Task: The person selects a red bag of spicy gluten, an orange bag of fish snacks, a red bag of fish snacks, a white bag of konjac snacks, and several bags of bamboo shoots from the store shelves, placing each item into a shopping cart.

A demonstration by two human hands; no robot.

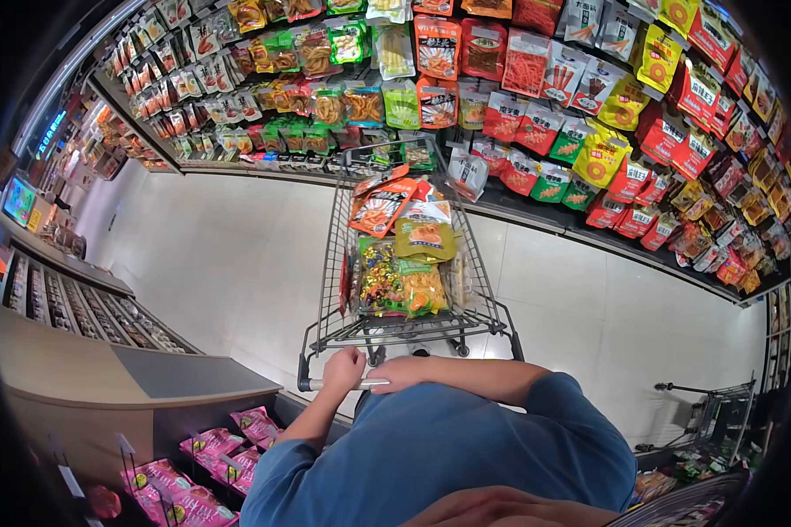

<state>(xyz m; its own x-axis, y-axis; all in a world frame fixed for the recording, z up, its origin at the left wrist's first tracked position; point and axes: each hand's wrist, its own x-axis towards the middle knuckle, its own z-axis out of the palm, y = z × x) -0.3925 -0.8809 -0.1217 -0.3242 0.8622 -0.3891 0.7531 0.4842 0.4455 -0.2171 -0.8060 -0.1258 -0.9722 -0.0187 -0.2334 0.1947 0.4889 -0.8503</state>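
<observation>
A wire shopping cart [327, 272] stands right in front of me, facing the snack shelves. My left hand [344, 369] is closed around the left part of its handle [376, 384]. Close beside it, my right hand [399, 373] is closed on the handle too, its fingers partly hidden by the wrist and my blue shirt. Inside the cart lie an orange snack bag [383, 206], an olive-yellow bag [425, 240], a bag of shiny wrapped candies [380, 274] and a clear bag of yellow snacks [423, 288]. Other packs are partly covered.
Racks of hanging snack bags [527, 132] line the far side, near the cart's front. At left stands a counter [132, 373] with slotted trays [70, 303]; pink bags [180, 492] sit below it. Another cart [721, 417] is at lower right. Pale floor tiles [228, 246] lie between.
</observation>
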